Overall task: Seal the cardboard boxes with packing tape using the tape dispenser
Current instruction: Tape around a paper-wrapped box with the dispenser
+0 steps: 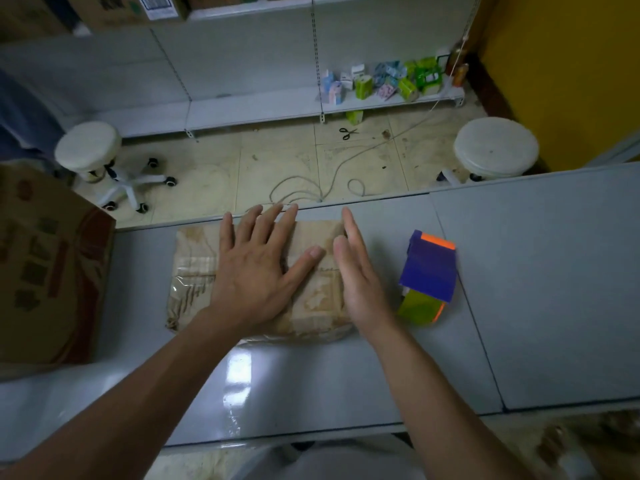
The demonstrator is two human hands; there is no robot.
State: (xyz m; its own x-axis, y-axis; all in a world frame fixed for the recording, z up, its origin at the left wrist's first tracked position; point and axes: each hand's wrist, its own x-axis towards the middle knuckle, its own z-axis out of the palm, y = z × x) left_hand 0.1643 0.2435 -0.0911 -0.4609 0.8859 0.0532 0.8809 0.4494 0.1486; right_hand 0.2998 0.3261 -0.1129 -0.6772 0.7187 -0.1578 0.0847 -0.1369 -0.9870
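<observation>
Flat left hand on creased cardboard box

The left hand is pressing flat, fingers spread, on the worn cardboard box, which is lying on the grey table. The right hand, fingers straight, is standing edge-on at the box's right side. The blue tape dispenser is lying just right of that hand. A bigger carton is sitting well left of the left hand.

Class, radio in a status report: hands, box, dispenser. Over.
Left hand flat on box. Right hand open at box's right edge. Tape dispenser untouched on table, right of box. Nothing blocks it.
</observation>
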